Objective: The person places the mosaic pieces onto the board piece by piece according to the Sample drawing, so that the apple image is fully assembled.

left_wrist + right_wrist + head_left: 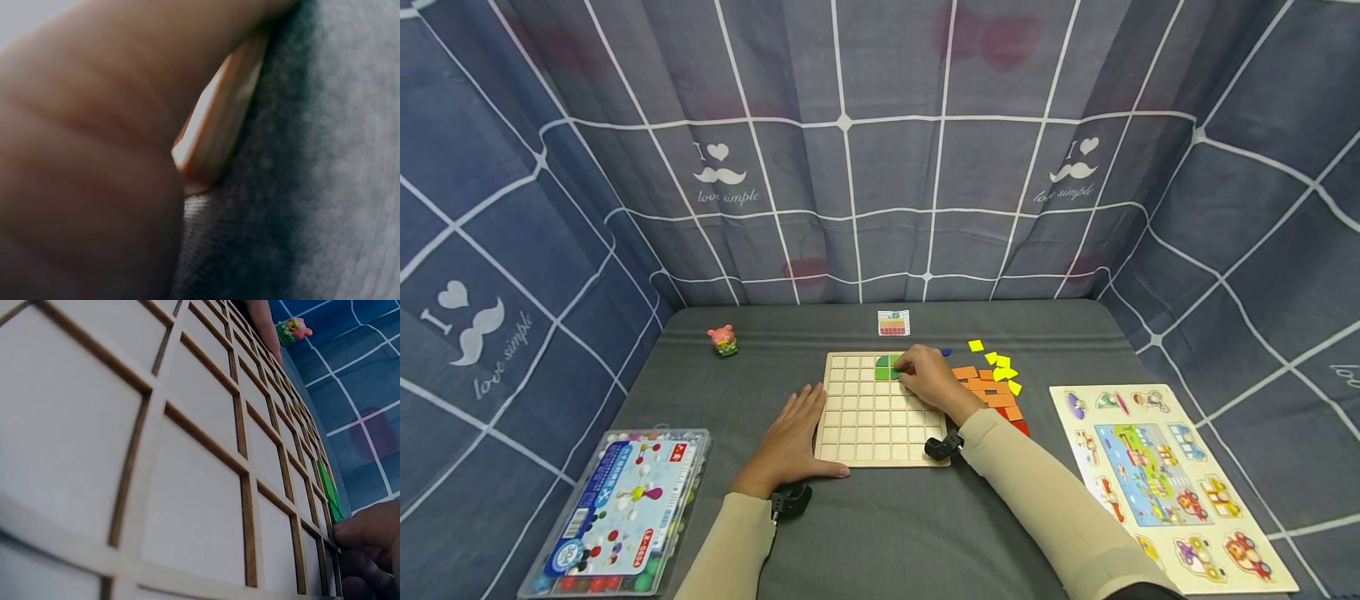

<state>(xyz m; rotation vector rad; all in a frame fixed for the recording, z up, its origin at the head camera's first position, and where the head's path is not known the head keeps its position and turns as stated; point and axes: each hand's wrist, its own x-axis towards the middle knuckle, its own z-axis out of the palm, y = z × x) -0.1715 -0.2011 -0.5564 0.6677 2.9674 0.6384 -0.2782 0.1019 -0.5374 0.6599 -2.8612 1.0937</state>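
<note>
Board [872, 429], left hand [792, 442] straight-fingered at nine o'clock, right hand [934, 381] on green tiles [882, 374] at one, pinch unclear to me.

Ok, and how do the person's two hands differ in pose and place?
The left hand has its fingers extended, the right hand its fingers curled. The left hand lies at the grid board's left edge, while the right hand reaches over the board to the green pieces near its far edge. Beige sleeves show behind both.

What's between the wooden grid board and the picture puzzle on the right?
The head view shows orange tiles, red tiles and yellow pieces there, with the right sleeve crossing the stretch.
</note>
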